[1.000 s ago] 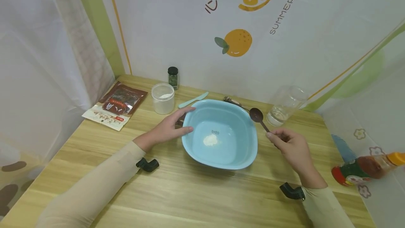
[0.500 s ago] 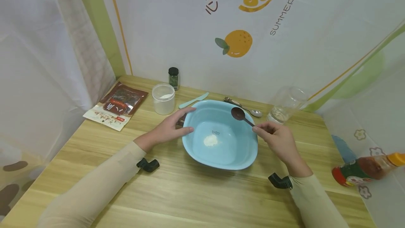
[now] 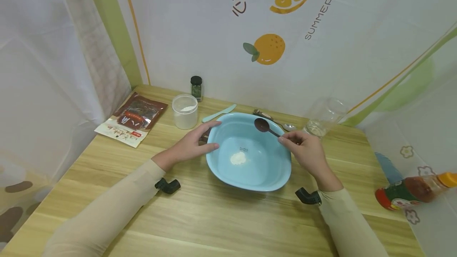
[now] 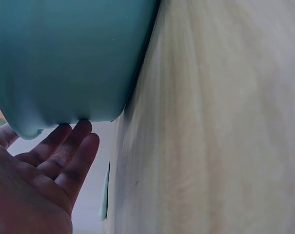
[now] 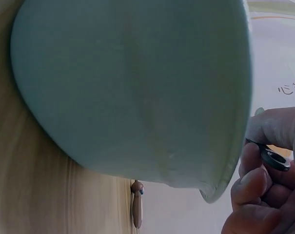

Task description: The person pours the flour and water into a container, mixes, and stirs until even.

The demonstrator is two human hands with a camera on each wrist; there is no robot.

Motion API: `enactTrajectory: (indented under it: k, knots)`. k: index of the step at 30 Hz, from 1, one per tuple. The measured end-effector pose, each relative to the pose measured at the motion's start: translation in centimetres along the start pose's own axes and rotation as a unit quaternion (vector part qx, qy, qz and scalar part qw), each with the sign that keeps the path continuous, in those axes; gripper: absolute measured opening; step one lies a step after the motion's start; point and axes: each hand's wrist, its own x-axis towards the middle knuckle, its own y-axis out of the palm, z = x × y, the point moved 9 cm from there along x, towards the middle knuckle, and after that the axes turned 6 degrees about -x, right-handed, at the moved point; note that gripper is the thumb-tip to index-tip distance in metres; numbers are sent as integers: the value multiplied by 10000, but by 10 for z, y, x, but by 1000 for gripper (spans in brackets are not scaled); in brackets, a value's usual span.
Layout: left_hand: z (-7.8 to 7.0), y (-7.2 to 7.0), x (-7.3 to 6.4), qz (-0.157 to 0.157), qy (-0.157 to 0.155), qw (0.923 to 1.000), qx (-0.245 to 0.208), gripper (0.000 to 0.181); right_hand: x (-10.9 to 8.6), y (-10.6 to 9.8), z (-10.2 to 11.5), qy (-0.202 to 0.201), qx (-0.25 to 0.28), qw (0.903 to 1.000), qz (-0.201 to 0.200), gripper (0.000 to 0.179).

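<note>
A light blue plastic basin sits on the wooden table, with a small heap of white powder on its floor. My left hand holds its left rim, thumb over the edge inside; in the left wrist view the fingers touch the outer wall. Between thumb and fingers, my right hand pinches the handle of a dark brown measuring spoon. The spoon's bowl is over the basin's far right part. From the right wrist view, the handle end sticks out of my grip, while the basin wall hides the bowl.
Behind the basin lie a light green knife and a metal spoon. An open jar of white powder, a black-capped spice bottle and a spice bag stand left. Rightward are a tall glass with liquid and a sauce bottle.
My right hand has carried the measuring spoon leftward from beside the glass to over the basin, uncovering the metal spoon behind. The left hand and basin have stayed put.
</note>
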Motion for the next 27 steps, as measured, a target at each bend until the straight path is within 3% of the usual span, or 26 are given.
enactTrajectory:
  k: [27]
  knots:
    - [2, 1, 0, -12, -86, 9999, -98, 73, 7, 2, 5, 56, -15, 9999, -110, 24]
